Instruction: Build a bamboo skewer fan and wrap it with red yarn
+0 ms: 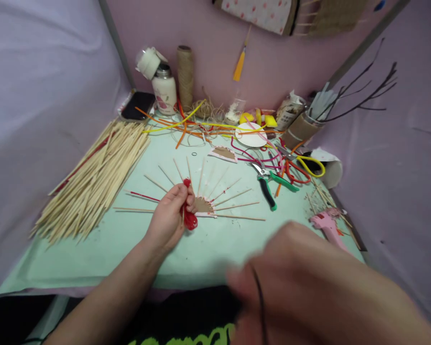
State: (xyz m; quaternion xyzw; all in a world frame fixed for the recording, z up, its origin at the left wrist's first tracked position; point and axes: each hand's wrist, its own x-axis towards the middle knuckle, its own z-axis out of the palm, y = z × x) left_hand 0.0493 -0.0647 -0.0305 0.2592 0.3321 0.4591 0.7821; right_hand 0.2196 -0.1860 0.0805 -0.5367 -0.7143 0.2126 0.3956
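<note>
My left hand point(170, 208) is closed around a small bundle of red yarn point(190, 221), which shows above and below the fingers. Just behind that hand, thin wooden sticks fan out from a half-round piece of brown cardboard point(202, 205) on the table. One stick at the left of the fan is partly red. Close to the camera, my right hand point(283, 282) is raised at the lower right, apart from the fan. It is smeared by motion, so its fingers do not show clearly. A thin dark band point(260, 302) crosses it.
A heap of wooden sticks point(96, 177) lies left. Pruning shears point(267, 191) and a pink glue gun point(326, 225) lie right. Along the back are a white bottle point(165, 93), a twine cone point(185, 76), coloured pipe cleaners point(187, 127) and a cardboard tube point(301, 129) with twigs.
</note>
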